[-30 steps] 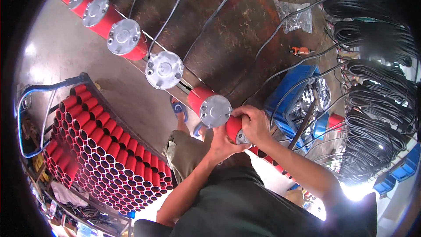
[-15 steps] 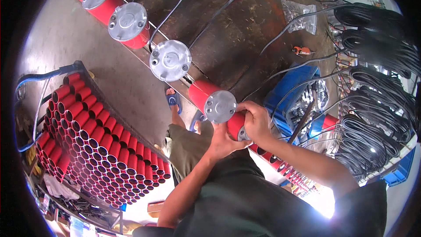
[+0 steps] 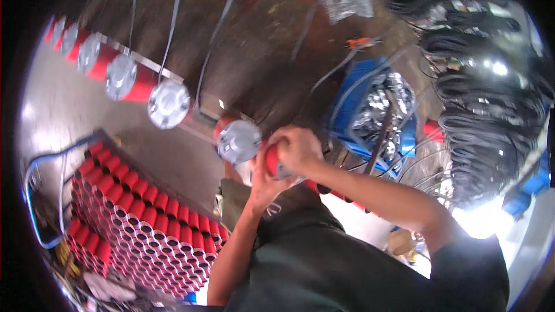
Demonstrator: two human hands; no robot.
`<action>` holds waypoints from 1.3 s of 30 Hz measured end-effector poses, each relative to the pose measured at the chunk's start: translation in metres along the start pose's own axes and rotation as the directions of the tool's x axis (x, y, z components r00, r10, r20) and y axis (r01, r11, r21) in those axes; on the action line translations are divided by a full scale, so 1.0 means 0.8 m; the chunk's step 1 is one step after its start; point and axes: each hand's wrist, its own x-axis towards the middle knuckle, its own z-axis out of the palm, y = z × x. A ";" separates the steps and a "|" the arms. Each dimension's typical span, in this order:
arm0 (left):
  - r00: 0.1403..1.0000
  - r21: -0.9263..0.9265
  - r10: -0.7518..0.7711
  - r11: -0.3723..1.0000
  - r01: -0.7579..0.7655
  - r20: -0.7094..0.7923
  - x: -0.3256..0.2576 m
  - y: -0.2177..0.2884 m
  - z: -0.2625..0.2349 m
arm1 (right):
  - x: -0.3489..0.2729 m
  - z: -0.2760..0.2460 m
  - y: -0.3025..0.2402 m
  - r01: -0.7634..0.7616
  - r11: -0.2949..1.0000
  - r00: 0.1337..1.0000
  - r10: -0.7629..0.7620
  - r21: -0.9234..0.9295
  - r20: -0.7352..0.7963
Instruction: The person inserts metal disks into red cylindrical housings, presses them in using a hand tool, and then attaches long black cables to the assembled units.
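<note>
Both my hands are on one short red cylinder (image 3: pixel 272 160) with a grey metal end. My left hand (image 3: pixel 265 184) wraps it from the near left side, its thumb side against the red wall. My right hand (image 3: pixel 298 150) closes over it from the right, fingers bent at its end. Right beside them stands another red cylinder whose round silver cap (image 3: pixel 240 141) faces up. Farther left, a second silver cap (image 3: pixel 169 104) tops the row of red cylinders along the bench edge. My fingers hide much of the held cylinder, and motion blurs the picture.
A blue crate (image 3: pixel 347 104) of shiny metal parts sits on the dark bench (image 3: pixel 260 40), near a clear plastic bag (image 3: pixel 347 1) and an orange tool (image 3: pixel 359 42). Black cable coils (image 3: pixel 485 115) line the right. Stacked red tubes (image 3: pixel 144 208) fill the lower left.
The whole view has swung, so the bench row and crate sit farther left. My hands stay on the same cylinder, and my right hand's fingers have shifted a little over it.
</note>
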 end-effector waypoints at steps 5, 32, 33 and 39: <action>0.997 -0.329 -0.053 0.942 0.069 0.057 -0.016 0.020 -0.002 | 0.002 0.003 -0.004 0.132 0.978 0.974 -0.098 0.160 -0.205; 0.833 0.654 0.553 0.636 -0.410 -0.016 -0.016 0.067 0.053 | -0.166 -0.240 0.356 -0.202 0.955 0.632 -0.041 -0.216 -0.774; 0.840 0.657 0.542 0.641 -0.397 -0.021 -0.018 0.064 0.045 | -0.187 -0.246 0.328 -0.182 0.971 0.619 -0.009 -0.154 -0.786; 0.813 0.666 0.574 0.569 -0.482 0.098 -0.011 0.064 0.026 | -0.322 -0.294 0.274 0.050 0.999 0.305 -0.002 0.014 -0.952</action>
